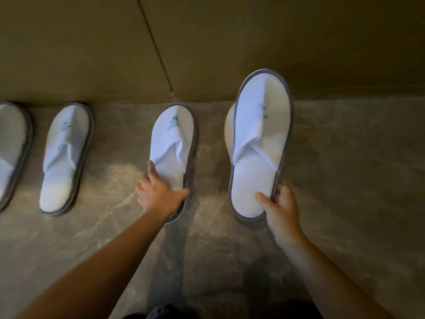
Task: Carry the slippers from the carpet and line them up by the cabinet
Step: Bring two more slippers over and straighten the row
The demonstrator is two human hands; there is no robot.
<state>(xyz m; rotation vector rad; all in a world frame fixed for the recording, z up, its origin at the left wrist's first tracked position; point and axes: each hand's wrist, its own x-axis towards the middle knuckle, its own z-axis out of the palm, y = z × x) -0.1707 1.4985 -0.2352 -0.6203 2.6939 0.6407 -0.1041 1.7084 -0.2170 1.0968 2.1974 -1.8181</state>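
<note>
Several white slippers with grey soles point toes-first at the cabinet base. Two lie flat on the floor at the left: one cut off by the frame edge and one beside it. My left hand grips the heel of the third slipper, which rests on the floor. My right hand pinches the heel of the fourth slipper, held tilted and raised above the floor, its toe over the cabinet's foot.
The floor is grey-brown stone with pale streaks. The cabinet front is olive-brown with a vertical seam between panels. Bare floor stretches right of the raised slipper. A dark shape shows at the bottom edge.
</note>
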